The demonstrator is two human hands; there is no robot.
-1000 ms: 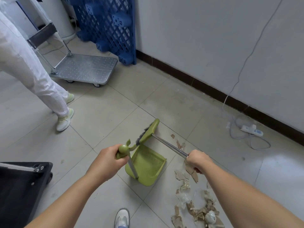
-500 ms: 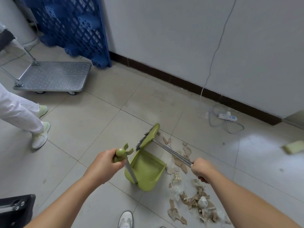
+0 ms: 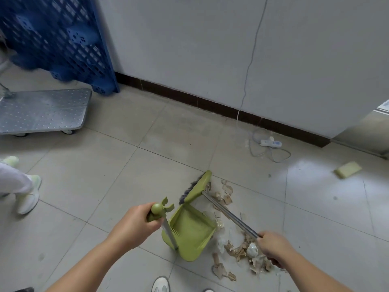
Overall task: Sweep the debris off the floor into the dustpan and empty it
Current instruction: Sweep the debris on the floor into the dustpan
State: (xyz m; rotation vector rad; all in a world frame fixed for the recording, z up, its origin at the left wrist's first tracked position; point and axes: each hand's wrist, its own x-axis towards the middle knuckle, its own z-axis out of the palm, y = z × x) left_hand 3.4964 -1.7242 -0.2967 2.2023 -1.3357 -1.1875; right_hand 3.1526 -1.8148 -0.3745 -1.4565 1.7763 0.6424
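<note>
**Operator:** Where are the debris and the tools?

**Technician:** Torn brown cardboard scraps and crumpled clear plastic film [image 3: 237, 251] lie on the grey tiled floor [image 3: 147, 175], just beside the right side of the olive-green plastic dustpan [image 3: 189, 230]. The green-headed broom with a metal shaft [image 3: 229, 216] has its head at the pan's far end.

**Operator:** What are the hands doing?

**Technician:** The left hand [image 3: 134, 226] has its fingers curled round the green knob on the dustpan's upright handle. The right hand [image 3: 273, 247] has its fingers closed round the broom shaft.

**Operator:** Any handling notes?

**Technician:** The scraps are probably light and stiff. The film is light and may flutter or cling, so use short, low strokes. The pan looks light and may slide on smooth tile. Hold it by the knob and press its lip flat to the floor.
</note>
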